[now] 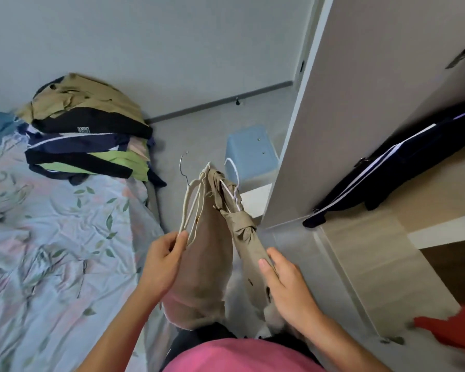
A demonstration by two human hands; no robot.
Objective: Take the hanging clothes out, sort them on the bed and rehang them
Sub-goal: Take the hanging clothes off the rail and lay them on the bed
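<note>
A: Hands first. Our left hand (163, 260) pinches the lower ends of a bundle of cream plastic hangers (191, 208) between thumb and fingertips. Our right hand (283, 287) has thumb and fingers curled round the lower part of a beige cloth garment (239, 226) that is still on a white wire hanger (232, 183).

B: We note the garment hangs in two parts: a broad flat panel between our hands and a twisted, knotted length on the right side. A metal hook sticks up from the cream hangers' top.

A: On the bed (51, 237), floral sheet, a pile of folded clothes (87, 135) sits at the far right corner: khaki on top, then black, navy with white stripe, green.

B: Right of us, the open wardrobe door (360, 103); beyond it a dark navy garment with white stripes (387, 167) lies on the wardrobe's shelf. A pale blue plastic stool (250, 149) stands on the floor between bed and door.
</note>
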